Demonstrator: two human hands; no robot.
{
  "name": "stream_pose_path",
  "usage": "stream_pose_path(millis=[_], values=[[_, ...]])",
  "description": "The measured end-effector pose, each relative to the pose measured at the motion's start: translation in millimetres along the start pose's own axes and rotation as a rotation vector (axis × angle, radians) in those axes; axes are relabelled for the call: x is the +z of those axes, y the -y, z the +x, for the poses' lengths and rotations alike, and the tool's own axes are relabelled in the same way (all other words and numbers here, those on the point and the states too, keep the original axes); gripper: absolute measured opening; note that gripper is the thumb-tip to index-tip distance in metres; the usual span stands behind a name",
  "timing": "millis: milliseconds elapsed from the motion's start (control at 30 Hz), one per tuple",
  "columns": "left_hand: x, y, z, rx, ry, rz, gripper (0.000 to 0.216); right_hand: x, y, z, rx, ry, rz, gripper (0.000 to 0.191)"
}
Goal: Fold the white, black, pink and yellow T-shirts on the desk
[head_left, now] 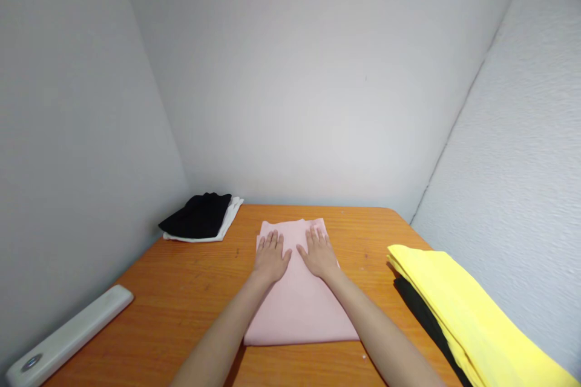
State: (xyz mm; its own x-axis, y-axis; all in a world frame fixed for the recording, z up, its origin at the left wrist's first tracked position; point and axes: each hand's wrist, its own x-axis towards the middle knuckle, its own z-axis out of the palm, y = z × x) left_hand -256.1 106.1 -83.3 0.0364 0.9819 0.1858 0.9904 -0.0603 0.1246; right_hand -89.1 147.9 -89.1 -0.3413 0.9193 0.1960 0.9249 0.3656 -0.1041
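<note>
A folded pink cloth (302, 308) lies flat on the orange wooden table (190, 290), in the middle. Both hands rest palm down on its far half, side by side. My left hand (271, 256) has its fingers stretched out flat on the cloth. My right hand (319, 252) lies the same way, fingers apart and pointing away from me. Neither hand grips anything. My forearms cross the near part of the cloth and hide some of it.
A folded black garment (198, 214) lies on a white one (231, 213) at the table's far left corner. Yellow folded cloth (458, 302) over a dark cloth (420, 308) sits at the right edge. A long white bar (68, 335) lies at the left. Walls close in on three sides.
</note>
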Motion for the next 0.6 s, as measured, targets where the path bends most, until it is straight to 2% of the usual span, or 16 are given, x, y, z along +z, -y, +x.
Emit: stream_pose_path(millis=[100, 200, 400, 533, 600], values=[[10, 6, 0, -0.011, -0.016, 0.014, 0.066, 9, -5, 0, 0.007, -0.017, 0.016, 0.074], [11, 7, 0, -0.011, -0.021, 0.015, 0.067, 11, -7, 1, 0.004, -0.034, 0.018, 0.074], [-6, -3, -1, -0.055, 0.042, 0.018, 0.064, -8, -1, -1, 0.019, -0.005, 0.01, 0.07], [-25, -11, -15, -0.051, 0.051, 0.024, 0.063, -31, 16, -26, 0.005, -0.046, -0.022, 0.065], [-33, -12, -37, 0.04, 0.009, 0.022, 0.06, -37, 25, -53, -0.034, -0.02, 0.0, 0.068]])
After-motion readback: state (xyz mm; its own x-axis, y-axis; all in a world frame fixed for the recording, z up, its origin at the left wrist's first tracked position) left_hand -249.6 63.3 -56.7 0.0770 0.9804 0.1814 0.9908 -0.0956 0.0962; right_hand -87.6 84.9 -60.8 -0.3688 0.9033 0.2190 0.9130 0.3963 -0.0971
